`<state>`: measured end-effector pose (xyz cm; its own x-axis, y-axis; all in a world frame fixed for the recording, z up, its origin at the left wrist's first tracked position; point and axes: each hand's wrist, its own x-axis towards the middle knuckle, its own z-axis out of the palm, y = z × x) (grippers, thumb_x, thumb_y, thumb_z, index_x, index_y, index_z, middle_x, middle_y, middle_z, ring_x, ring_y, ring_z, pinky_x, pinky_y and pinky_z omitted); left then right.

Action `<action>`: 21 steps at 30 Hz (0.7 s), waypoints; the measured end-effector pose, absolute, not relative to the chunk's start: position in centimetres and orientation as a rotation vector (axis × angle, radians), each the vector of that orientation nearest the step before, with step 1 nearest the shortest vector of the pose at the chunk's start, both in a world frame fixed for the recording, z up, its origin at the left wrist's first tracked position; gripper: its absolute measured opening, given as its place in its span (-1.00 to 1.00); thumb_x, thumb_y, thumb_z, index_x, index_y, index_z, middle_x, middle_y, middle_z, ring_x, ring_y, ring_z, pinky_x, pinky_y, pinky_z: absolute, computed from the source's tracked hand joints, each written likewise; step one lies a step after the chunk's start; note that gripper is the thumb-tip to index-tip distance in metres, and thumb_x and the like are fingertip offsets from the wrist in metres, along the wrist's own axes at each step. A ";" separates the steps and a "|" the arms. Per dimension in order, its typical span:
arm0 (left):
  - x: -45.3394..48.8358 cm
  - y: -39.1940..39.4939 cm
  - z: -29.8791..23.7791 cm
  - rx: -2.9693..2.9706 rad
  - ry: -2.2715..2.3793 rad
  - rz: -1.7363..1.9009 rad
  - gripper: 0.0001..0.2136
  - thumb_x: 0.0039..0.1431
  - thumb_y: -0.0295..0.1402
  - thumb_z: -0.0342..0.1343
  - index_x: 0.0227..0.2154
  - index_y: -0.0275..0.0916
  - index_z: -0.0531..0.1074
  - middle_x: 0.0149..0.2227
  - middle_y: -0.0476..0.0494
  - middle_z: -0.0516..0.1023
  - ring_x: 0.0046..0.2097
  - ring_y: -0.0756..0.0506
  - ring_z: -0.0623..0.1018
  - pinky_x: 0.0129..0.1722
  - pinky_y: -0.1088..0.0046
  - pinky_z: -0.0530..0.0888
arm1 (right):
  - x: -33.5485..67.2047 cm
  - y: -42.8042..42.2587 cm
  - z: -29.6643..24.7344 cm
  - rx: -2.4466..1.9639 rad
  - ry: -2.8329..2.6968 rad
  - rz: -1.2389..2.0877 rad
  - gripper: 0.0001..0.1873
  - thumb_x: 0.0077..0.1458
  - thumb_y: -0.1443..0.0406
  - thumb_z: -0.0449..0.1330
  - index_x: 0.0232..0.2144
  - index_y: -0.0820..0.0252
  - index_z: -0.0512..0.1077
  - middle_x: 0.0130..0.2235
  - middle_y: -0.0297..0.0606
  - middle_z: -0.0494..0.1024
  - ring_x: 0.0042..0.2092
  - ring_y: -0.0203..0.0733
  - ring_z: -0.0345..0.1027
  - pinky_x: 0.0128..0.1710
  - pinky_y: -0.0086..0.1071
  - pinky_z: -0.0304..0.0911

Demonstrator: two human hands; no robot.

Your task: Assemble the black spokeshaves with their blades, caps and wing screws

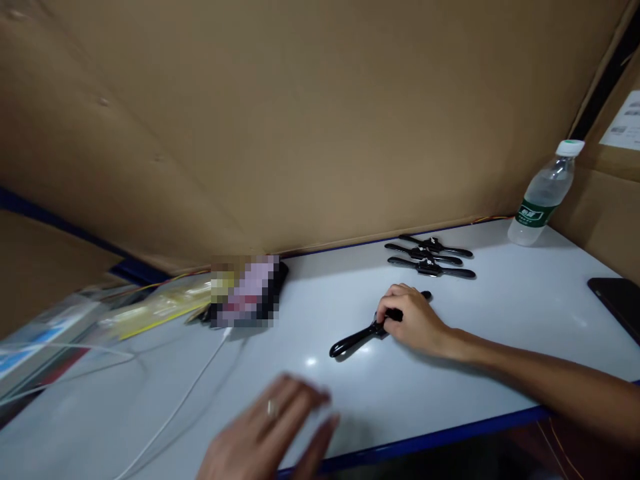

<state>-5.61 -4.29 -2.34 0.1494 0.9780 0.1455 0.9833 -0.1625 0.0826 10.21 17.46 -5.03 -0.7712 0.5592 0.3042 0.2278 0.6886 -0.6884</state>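
My right hand [413,319] rests on the white table [500,327] with its fingers closed round the middle of a black two-handled tool [355,340], whose one handle sticks out to the left. My left hand [273,433] hovers low over the table's near edge, blurred by motion, fingers stretched out and apart, a ring on one finger, holding nothing. Three more black tools of the same kind [430,255] lie in a row behind my right hand.
A plastic water bottle [545,193] stands at the back right. A dark phone [617,300] lies at the right edge. A blurred-out object [247,290], plastic bags [150,310] and a white cable [185,393] lie at the left. Cardboard walls [300,120] close in the table.
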 end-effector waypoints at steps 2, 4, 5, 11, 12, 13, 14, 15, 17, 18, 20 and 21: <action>-6.1 -1.3 -1.8 -2.099 -2.096 -0.178 -0.82 0.41 -0.23 0.01 -0.07 -0.14 0.43 -0.10 -0.23 0.51 -0.03 -0.25 0.52 -0.05 0.06 0.53 | 10.2 17.4 -5.0 -0.629 -2.383 0.869 -0.78 -0.01 0.54 0.24 -0.35 0.14 0.49 -0.30 -0.33 0.50 -0.19 -0.19 0.33 -0.16 -0.33 0.12; -6.2 1.8 -1.5 -2.047 -2.101 -0.033 -0.75 0.37 -0.17 0.08 -0.07 -0.23 0.41 -0.10 -0.31 0.50 -0.08 -0.32 0.52 -0.12 0.01 0.51 | 10.3 17.5 -4.9 -0.657 -2.376 0.818 -0.80 0.04 0.47 0.27 -0.25 0.17 0.47 -0.29 -0.29 0.50 -0.21 -0.16 0.31 -0.15 -0.28 0.11; -6.2 3.2 -1.5 -2.072 -2.093 -0.024 -0.75 0.35 -0.17 0.11 -0.10 -0.26 0.40 -0.15 -0.29 0.50 -0.13 -0.31 0.53 -0.15 0.05 0.52 | 10.4 17.5 -4.8 -0.653 -2.385 0.794 -0.85 0.08 0.43 0.27 -0.25 0.18 0.47 -0.31 -0.29 0.49 -0.23 -0.15 0.29 -0.14 -0.26 0.10; -6.4 6.6 -2.6 -2.366 -1.960 -0.039 -0.89 0.39 -0.29 0.05 -0.18 -0.21 0.36 -0.23 -0.13 0.49 -0.24 -0.16 0.55 -0.29 0.30 0.48 | 10.8 17.9 -4.4 -0.490 -2.486 0.773 -0.81 0.09 0.51 0.20 -0.40 0.11 0.48 -0.29 -0.32 0.50 -0.17 -0.17 0.32 -0.11 -0.29 0.13; -6.5 6.7 -2.8 -2.394 -1.943 -0.061 -0.90 0.40 -0.30 0.02 -0.19 -0.21 0.35 -0.24 -0.12 0.49 -0.25 -0.15 0.55 -0.30 0.32 0.47 | 10.7 17.9 -4.5 -0.511 -2.475 0.764 -0.83 0.07 0.49 0.23 -0.38 0.12 0.47 -0.26 -0.31 0.49 -0.16 -0.16 0.32 -0.11 -0.30 0.14; -6.7 6.8 -3.1 -2.419 -1.930 -0.086 -0.91 0.41 -0.32 0.00 -0.20 -0.20 0.34 -0.25 -0.10 0.48 -0.27 -0.14 0.55 -0.31 0.33 0.47 | 10.6 17.8 -4.6 -0.549 -2.459 0.750 -0.86 0.06 0.46 0.27 -0.36 0.14 0.45 -0.26 -0.29 0.49 -0.18 -0.16 0.32 -0.12 -0.29 0.14; -6.8 6.9 -3.3 -2.438 -1.919 -0.113 -0.91 0.42 -0.33 -0.01 -0.22 -0.20 0.33 -0.26 -0.10 0.49 -0.28 -0.12 0.55 -0.33 0.35 0.46 | 10.5 17.8 -4.7 -0.594 -2.443 0.733 -0.88 0.07 0.41 0.30 -0.32 0.15 0.44 -0.28 -0.29 0.48 -0.21 -0.15 0.32 -0.14 -0.28 0.14; -7.0 7.0 -3.6 -2.453 -1.909 -0.142 -0.91 0.42 -0.33 0.00 -0.22 -0.20 0.33 -0.27 -0.09 0.49 -0.29 -0.12 0.55 -0.35 0.36 0.45 | 10.4 17.8 -4.9 -0.635 -2.432 0.713 -0.88 0.11 0.37 0.30 -0.30 0.17 0.42 -0.33 -0.30 0.46 -0.26 -0.16 0.30 -0.16 -0.26 0.13; -7.3 7.1 -4.2 -2.475 -1.888 -0.199 -0.92 0.40 -0.32 0.04 -0.21 -0.20 0.32 -0.29 -0.08 0.50 -0.31 -0.13 0.55 -0.38 0.36 0.43 | 10.3 17.8 -5.1 -0.657 -2.444 0.683 -0.93 0.20 0.34 0.25 -0.33 0.17 0.41 -0.41 -0.34 0.44 -0.33 -0.19 0.27 -0.17 -0.25 0.12; -7.5 7.1 -4.5 -2.491 -1.870 -0.225 -0.92 0.39 -0.31 0.06 -0.21 -0.20 0.32 -0.30 -0.07 0.51 -0.32 -0.13 0.55 -0.39 0.36 0.42 | 10.4 17.8 -5.1 -0.631 -2.466 0.679 -0.91 0.23 0.36 0.23 -0.35 0.16 0.41 -0.42 -0.35 0.44 -0.33 -0.20 0.27 -0.15 -0.26 0.12; -7.6 6.9 -5.0 -2.513 -1.830 -0.278 -0.92 0.37 -0.32 0.09 -0.23 -0.19 0.33 -0.33 -0.04 0.52 -0.36 -0.13 0.55 -0.42 0.36 0.40 | 10.5 17.8 -5.0 -0.540 -2.513 0.690 -0.88 0.23 0.40 0.20 -0.37 0.13 0.44 -0.37 -0.35 0.47 -0.26 -0.21 0.31 -0.12 -0.29 0.14; -7.7 6.8 -5.3 -2.520 -1.812 -0.308 -0.92 0.37 -0.33 0.08 -0.25 -0.18 0.33 -0.36 -0.02 0.52 -0.39 -0.13 0.54 -0.43 0.36 0.38 | 10.7 17.7 -4.8 -0.499 -2.515 0.706 -0.89 0.21 0.42 0.21 -0.35 0.12 0.46 -0.33 -0.35 0.48 -0.22 -0.21 0.32 -0.11 -0.31 0.15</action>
<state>-7.69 6.77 -5.26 0.3058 0.9364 0.1724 0.9408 -0.3250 0.0966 10.66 17.74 -4.84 -0.8195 0.4580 0.3445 0.2120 0.8007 -0.5603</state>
